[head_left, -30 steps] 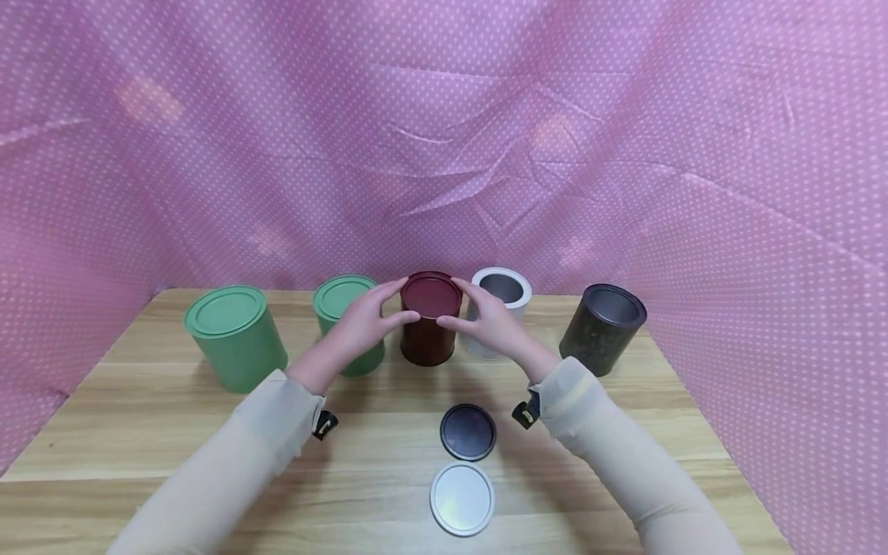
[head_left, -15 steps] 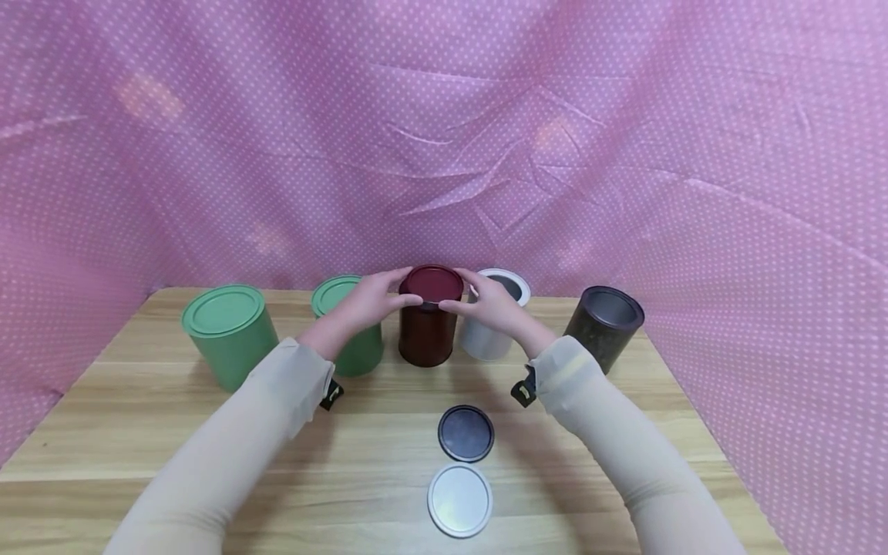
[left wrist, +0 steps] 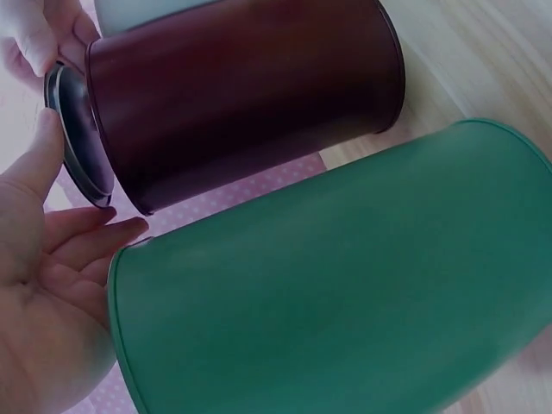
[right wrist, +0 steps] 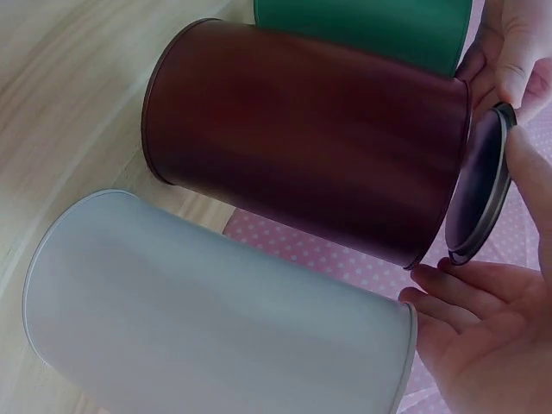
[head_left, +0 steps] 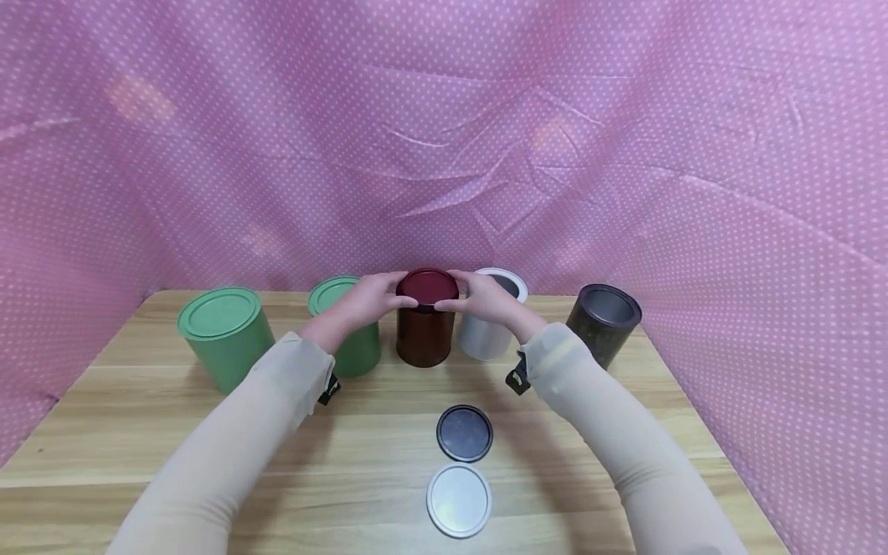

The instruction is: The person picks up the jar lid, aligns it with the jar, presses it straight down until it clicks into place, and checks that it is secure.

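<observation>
Both my hands hold a dark red round lid by its rim, thumbs at the near edge and fingers farther round the sides. The left hand is on its left and the right hand on its right. In the wrist views the lid is tilted, with a gap along part of the top of the upright dark red can. The can's opening is hidden. A lidded green can stands partly behind my left hand. Beside my right hand is an uncovered white can.
Another lidded green can stands at the left, and an uncovered black can at the right. A black lid and a white lid lie in front on the wooden table. Pink dotted cloth hangs behind.
One second ago the red lid sat on its can with my hands around it. Both hands have raised it slightly off the rim. The other cans and loose lids stayed in place.
</observation>
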A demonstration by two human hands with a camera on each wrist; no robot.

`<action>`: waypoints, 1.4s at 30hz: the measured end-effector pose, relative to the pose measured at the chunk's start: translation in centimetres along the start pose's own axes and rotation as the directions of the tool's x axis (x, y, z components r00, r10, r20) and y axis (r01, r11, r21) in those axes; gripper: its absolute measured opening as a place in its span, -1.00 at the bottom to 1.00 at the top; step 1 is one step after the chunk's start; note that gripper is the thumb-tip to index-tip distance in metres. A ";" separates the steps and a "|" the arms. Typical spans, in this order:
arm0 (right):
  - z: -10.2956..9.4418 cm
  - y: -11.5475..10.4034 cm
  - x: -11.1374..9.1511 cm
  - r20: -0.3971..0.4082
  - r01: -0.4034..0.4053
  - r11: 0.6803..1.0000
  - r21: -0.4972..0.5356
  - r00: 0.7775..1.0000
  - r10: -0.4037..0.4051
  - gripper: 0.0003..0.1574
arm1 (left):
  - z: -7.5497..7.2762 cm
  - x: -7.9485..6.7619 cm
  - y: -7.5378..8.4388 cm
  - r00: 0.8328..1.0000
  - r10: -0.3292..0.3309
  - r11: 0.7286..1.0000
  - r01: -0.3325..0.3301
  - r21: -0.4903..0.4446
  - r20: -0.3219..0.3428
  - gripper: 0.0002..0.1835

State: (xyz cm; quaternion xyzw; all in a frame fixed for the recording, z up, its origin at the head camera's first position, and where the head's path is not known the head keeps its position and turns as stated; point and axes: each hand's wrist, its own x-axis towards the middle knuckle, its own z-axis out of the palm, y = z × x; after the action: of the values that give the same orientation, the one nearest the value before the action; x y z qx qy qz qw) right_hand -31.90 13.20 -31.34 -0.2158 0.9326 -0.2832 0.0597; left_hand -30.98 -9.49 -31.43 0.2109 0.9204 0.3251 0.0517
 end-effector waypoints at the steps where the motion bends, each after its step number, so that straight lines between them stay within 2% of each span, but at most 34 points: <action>1: 0.0 0.0 0.0 0.008 -0.001 1.000 0.003 1.000 0.001 -0.03 | 0.1 0.0 0.0 1.000 0.003 1.000 -0.003 0.009 0.002 -0.40; 10: 0.1 0.3 0.1 0.054 -0.025 1.000 0.010 0.998 0.025 0.00 | 0.6 0.3 0.0 0.999 0.038 0.985 -0.039 0.169 0.014 -0.41; 19: 0.0 0.6 0.0 0.073 -0.007 1.000 0.009 0.997 0.006 -0.02 | 0.9 -0.1 0.9 0.999 0.035 0.968 -0.036 0.249 0.008 -0.44; 32: 0.2 0.8 -0.7 0.049 0.002 1.000 -0.027 0.999 0.000 -0.03 | 1.5 -0.6 1.4 1.000 0.013 0.961 -0.005 0.276 -0.027 -0.43; 42: 0.4 0.9 -1.2 0.075 0.010 1.000 -0.017 0.997 -0.009 -0.07 | 1.7 -1.2 2.0 1.000 -0.029 0.947 0.024 0.319 0.009 -0.32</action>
State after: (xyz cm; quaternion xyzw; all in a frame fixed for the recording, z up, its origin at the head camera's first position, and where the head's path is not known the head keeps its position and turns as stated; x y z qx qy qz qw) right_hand -31.03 14.21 -32.13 -0.2314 0.9310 -0.2672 0.0914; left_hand -28.78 -7.61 -31.52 0.2064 0.9632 0.1697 0.0276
